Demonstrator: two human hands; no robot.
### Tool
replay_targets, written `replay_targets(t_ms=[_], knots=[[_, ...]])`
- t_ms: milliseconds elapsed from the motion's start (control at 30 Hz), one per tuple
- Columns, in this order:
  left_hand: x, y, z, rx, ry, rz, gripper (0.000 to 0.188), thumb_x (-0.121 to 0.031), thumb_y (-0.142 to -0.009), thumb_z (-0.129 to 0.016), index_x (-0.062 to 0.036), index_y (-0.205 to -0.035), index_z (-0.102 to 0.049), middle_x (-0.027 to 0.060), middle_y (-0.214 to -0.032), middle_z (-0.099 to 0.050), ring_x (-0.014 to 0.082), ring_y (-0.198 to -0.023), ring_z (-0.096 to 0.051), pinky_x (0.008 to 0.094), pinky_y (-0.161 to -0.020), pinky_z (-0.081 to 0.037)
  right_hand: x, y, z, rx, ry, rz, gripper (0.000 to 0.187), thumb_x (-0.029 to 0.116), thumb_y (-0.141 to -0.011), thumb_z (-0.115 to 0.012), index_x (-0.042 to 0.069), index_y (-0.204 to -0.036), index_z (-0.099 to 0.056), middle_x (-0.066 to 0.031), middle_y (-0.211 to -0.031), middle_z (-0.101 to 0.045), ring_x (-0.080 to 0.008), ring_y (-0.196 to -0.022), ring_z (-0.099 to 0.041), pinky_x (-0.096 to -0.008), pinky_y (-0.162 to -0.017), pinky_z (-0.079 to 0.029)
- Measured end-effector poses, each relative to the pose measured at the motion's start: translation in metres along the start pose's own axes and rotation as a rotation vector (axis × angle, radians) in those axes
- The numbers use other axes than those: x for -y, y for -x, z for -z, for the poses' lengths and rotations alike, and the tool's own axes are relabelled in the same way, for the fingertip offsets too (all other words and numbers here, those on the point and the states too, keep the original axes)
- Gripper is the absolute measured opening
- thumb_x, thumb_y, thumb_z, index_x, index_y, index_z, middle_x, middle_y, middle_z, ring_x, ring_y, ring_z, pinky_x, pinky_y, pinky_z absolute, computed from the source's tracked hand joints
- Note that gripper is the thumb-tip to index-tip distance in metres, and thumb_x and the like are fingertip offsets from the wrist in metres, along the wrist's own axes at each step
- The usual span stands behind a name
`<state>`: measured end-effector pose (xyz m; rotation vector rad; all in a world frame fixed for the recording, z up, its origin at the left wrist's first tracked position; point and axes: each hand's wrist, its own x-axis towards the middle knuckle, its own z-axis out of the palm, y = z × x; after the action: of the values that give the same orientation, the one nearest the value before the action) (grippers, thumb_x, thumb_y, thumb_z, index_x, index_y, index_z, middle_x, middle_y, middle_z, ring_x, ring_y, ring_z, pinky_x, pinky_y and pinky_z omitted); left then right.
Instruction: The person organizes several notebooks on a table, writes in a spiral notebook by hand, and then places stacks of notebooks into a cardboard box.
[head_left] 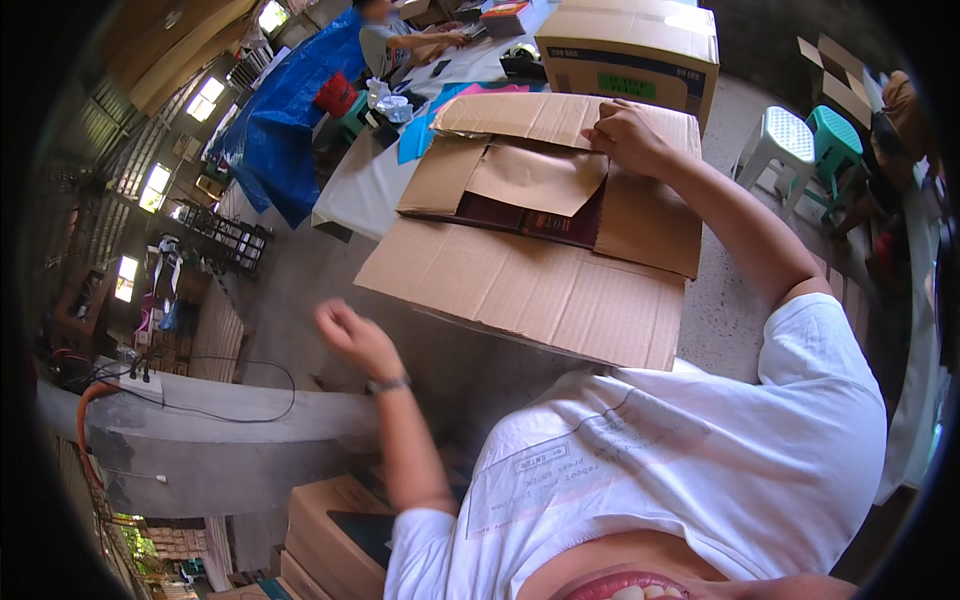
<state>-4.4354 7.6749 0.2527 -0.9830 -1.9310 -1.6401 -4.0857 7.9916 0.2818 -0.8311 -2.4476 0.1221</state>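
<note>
An opened cardboard box [540, 250] stands in front of me, its near flap folded out toward my shirt. My right hand [632, 138] is at the far flap [520, 115], its fingers curled over the edge and gripping it. Between the side flaps, a loose brown sheet [540, 178] covers part of the opening. Below it shows a dark red item with gold print [530, 222], mostly hidden. My left hand [358, 340], a watch or bracelet at its wrist, is off to the left of the box. Its fingers are loosely curled, with nothing visible in them.
A larger closed carton [630, 60] stands behind the box on a white-covered table [365, 180]. Another person [392, 40] works at the table's far end. White [780, 140] and green stools [835, 145] are at the right. A ledge with cables [220, 400] and stacked cartons [325, 530] lie left.
</note>
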Motion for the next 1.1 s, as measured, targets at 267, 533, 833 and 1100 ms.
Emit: replay_targets(t_ms=[267, 533, 833, 1100], knots=[[-0.045, -0.036, -0.032, 0.045, 0.263, -0.257, 0.041, -0.014, -0.085, -0.061, 0.0013, -0.12, -0.046, 0.0161, -0.12, -0.049, 0.0286, -0.111, -0.048, 0.0417, -0.102, -0.036, 0.089, -0.053, 0.06, 0.116, 0.235, 0.535, 0.08, 0.049, -0.078, -0.071, 0.015, -0.143, -0.04, -0.0151, -0.138, -0.047, -0.0333, -0.13, -0.043, -0.0506, -0.099, -0.043], [-0.107, -0.073, -0.154, 1.01, -0.605, -0.975, 0.088, -0.025, -0.074, -0.072, -0.0176, -0.15, -0.028, 0.0135, -0.158, -0.017, 0.0394, -0.142, -0.023, 0.0573, -0.113, -0.018, 0.153, -0.095, 0.067, 0.253, 0.693, 0.258, 0.042, 0.02, -0.082, -0.064, 0.015, -0.124, -0.06, -0.008, -0.099, -0.069, -0.0223, -0.088, -0.069, -0.0405, -0.084, -0.052], [-0.097, -0.063, -0.188, 0.869, -0.386, -1.258, 0.049, -0.018, -0.074, -0.069, -0.0152, -0.122, -0.061, 0.0118, -0.129, -0.058, 0.0282, -0.121, -0.054, 0.0463, -0.102, -0.041, 0.13, -0.026, 0.082, 0.219, -0.244, 0.429, 0.011, 0.008, -0.075, -0.065, 0.003, -0.085, -0.066, -0.0101, -0.076, -0.065, -0.0249, -0.066, -0.063, -0.0329, -0.062, -0.051], [-0.096, -0.12, -0.188, 0.763, 0.217, -0.34, 0.041, -0.039, -0.099, -0.049, -0.0021, -0.104, -0.066, 0.0233, -0.082, -0.066, 0.0414, -0.08, -0.064, 0.0392, -0.068, -0.049, 0.075, -0.095, 0.004, -0.102, -0.125, 0.512, 0.023, 0.012, -0.081, -0.063, 0.003, -0.101, -0.07, -0.0174, -0.099, -0.067, -0.0353, -0.093, -0.064, -0.0406, -0.084, -0.051]])
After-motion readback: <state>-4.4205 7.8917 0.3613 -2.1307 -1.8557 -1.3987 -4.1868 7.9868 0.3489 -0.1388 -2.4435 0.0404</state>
